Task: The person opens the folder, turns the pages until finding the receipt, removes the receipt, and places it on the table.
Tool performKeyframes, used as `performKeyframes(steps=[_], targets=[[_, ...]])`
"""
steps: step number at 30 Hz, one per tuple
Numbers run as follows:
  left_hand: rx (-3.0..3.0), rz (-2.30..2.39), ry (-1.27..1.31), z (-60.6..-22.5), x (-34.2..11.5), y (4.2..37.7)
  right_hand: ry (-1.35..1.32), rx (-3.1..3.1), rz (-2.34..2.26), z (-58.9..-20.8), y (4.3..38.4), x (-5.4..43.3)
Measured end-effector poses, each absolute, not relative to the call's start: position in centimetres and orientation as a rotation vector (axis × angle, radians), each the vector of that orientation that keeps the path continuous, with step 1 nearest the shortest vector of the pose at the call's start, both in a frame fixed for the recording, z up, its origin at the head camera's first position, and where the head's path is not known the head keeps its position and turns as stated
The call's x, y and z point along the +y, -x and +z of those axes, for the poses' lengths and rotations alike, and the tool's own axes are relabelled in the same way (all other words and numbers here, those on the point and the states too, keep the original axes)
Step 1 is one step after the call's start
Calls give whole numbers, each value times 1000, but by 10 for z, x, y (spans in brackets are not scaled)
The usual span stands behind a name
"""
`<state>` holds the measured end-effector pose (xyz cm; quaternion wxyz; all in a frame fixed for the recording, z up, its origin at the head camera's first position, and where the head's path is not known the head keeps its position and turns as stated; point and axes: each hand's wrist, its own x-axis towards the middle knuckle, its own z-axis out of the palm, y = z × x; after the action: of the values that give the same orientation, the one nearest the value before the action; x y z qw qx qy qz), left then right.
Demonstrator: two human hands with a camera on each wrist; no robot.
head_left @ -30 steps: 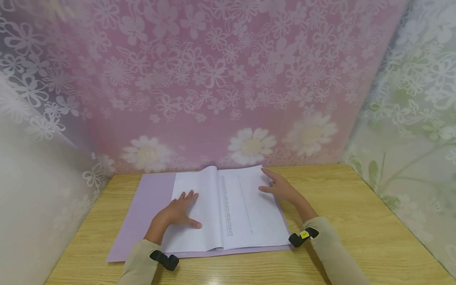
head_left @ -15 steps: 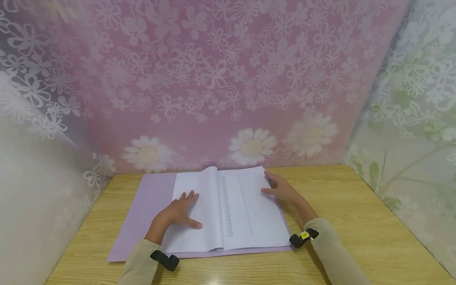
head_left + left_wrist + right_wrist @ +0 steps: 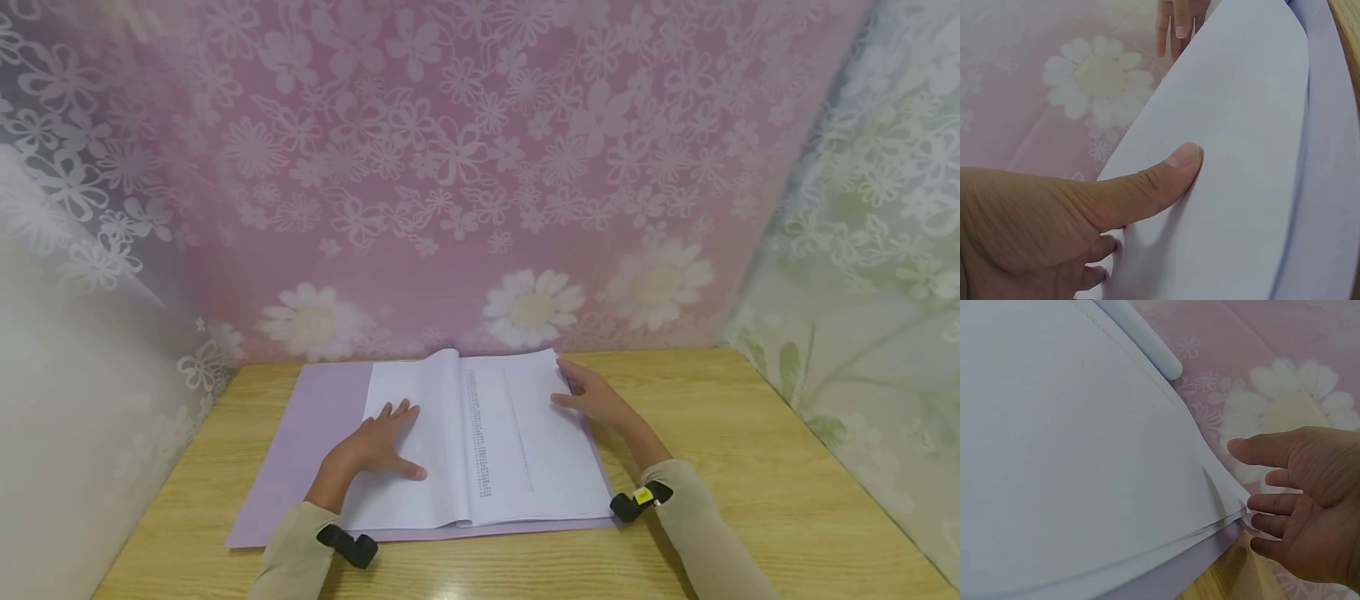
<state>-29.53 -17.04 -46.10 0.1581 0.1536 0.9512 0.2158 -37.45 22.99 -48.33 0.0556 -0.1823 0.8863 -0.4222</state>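
A lilac folder [image 3: 318, 433] lies opened on the table, holding white sheets. Its left page [image 3: 435, 450] is blank and curves up towards the fold. The right page [image 3: 558, 467] bears columns of small print. My left hand [image 3: 375, 444] rests on the left page with fingers spread and thumb out; the left wrist view shows the thumb [image 3: 1154, 187] lying on the paper. My right hand [image 3: 597, 402] is at the upper right edge of the right page. In the right wrist view, its fingertips [image 3: 1263, 503] meet the sheets' edge, while the thumb [image 3: 1260, 450] stands apart from the paper.
A wood-grain table [image 3: 720, 467] extends on both sides of the folder. Behind it rises a pink flowered backdrop [image 3: 420, 283], close to the folder's far edge. Pale flowered panels [image 3: 885, 350] flank the table. Each wrist wears a black camera [image 3: 348, 546].
My right hand has shifted slightly right, to the sheet's edge, with its fingers a little closer together. The left hand has stayed in place on the left page.
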Motion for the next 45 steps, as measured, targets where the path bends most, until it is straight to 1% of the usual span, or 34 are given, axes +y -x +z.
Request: performKeyframes(steps=[17, 24, 30, 36, 45], targets=[[2720, 659, -465, -458, -170, 292, 570, 2705, -1269, -487, 377, 231], [2715, 657, -476, -459, -171, 294, 553, 2651, -1382, -482, 377, 231], [2709, 648, -457, -456, -169, 294, 625, 2594, -1531, -479, 379, 231], [2712, 658, -457, -454, -169, 292, 639, 2541, -1595, -467, 373, 231], [2705, 665, -443, -453, -169, 291, 603, 2320, -1532, -446, 362, 233]])
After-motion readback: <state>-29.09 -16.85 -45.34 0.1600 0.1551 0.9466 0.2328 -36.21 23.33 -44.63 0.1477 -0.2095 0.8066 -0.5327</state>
